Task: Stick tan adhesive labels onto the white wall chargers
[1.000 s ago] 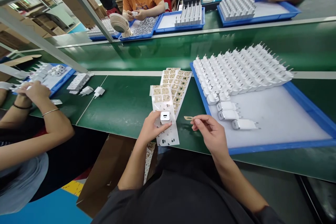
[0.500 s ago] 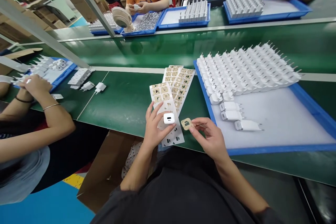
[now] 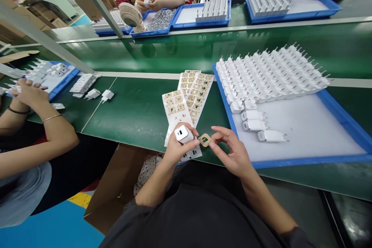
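While the left hand point(image 3: 177, 149) grips the charger point(image 3: 183, 134) port-up, right fingers point(image 3: 216, 139) pinch a sticker point(image 3: 205, 140).

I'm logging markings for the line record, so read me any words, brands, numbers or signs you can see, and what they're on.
No text can be read in this picture.
Sticker sheets: only dark cut-out shapes, no legible print.
Sticker in the right hand: no lettering readable.
Charger in the left hand: plain white face, no marking visible.
Chargers on the blue tray: too small to tell.
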Action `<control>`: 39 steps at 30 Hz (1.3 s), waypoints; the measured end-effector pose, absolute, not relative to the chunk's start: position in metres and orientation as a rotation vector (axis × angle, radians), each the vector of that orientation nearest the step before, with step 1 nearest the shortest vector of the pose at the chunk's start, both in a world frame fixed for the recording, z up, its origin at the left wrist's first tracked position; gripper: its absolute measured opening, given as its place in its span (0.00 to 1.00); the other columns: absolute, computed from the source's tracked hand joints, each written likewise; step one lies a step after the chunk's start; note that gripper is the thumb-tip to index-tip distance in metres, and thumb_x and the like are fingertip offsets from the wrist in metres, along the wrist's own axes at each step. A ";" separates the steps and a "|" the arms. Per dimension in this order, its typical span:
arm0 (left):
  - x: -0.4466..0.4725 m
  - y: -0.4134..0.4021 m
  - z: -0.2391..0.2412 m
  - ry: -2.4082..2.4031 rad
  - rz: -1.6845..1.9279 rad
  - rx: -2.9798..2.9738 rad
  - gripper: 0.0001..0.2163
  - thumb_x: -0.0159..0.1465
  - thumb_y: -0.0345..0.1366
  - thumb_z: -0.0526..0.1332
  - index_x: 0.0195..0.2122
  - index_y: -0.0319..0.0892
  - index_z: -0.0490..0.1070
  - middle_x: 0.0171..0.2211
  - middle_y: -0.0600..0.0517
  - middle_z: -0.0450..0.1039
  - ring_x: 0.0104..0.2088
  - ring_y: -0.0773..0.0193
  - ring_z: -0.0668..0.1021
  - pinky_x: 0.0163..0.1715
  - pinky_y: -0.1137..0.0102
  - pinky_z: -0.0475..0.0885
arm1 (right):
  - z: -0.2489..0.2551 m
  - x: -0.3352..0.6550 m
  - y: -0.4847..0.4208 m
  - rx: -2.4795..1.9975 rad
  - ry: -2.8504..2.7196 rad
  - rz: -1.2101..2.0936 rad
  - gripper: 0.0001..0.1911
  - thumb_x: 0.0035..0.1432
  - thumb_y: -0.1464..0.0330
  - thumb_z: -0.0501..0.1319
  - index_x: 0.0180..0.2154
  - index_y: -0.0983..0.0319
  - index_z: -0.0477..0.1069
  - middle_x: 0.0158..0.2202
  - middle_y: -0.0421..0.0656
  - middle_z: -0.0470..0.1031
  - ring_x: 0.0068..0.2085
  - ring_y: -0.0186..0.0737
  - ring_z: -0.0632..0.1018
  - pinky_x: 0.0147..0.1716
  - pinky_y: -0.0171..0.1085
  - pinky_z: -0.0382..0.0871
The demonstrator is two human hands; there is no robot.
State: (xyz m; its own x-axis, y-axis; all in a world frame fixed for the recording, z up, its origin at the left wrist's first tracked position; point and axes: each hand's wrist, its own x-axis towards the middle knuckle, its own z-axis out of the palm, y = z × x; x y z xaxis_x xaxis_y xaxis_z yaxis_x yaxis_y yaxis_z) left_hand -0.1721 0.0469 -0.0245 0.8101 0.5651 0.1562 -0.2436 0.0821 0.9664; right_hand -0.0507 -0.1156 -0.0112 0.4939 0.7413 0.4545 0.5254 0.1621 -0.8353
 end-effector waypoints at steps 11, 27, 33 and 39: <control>-0.175 0.037 -0.010 0.319 0.686 1.343 0.17 0.57 0.35 0.75 0.39 0.44 0.67 0.30 0.55 0.77 0.30 0.68 0.77 0.32 0.73 0.73 | -0.012 -0.054 -0.111 -1.594 -1.082 0.114 0.15 0.67 0.68 0.63 0.55 0.56 0.71 0.37 0.41 0.82 0.36 0.38 0.82 0.38 0.38 0.81; -0.174 0.032 -0.023 0.289 0.711 1.425 0.22 0.61 0.40 0.73 0.45 0.47 0.59 0.42 0.50 0.80 0.31 0.68 0.77 0.36 0.69 0.72 | -0.017 -0.064 -0.106 -1.287 -0.733 0.305 0.05 0.67 0.65 0.64 0.38 0.58 0.76 0.40 0.42 0.75 0.31 0.33 0.77 0.29 0.33 0.77; -0.178 0.040 -0.026 0.212 0.878 1.826 0.22 0.61 0.40 0.74 0.49 0.47 0.62 0.51 0.45 0.74 0.53 0.55 0.77 0.53 0.59 0.72 | -0.006 -0.053 -0.118 -1.251 -0.794 0.356 0.06 0.68 0.64 0.63 0.37 0.58 0.75 0.39 0.42 0.76 0.31 0.33 0.77 0.32 0.35 0.77; -0.182 0.045 -0.011 0.028 0.926 2.147 0.21 0.63 0.31 0.68 0.57 0.46 0.70 0.49 0.46 0.79 0.49 0.56 0.81 0.50 0.61 0.77 | 0.006 -0.058 -0.125 -1.180 -0.830 0.560 0.06 0.66 0.64 0.66 0.37 0.58 0.75 0.35 0.41 0.76 0.29 0.33 0.78 0.31 0.34 0.76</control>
State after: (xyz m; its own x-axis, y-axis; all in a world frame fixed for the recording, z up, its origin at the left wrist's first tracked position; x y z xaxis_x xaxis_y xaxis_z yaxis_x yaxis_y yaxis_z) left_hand -0.1815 0.0449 -0.0113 0.7338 0.3036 0.6077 -0.2667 -0.6940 0.6687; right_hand -0.0576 -0.1247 0.0059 0.5912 0.7610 0.2670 0.0380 0.3044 -0.9518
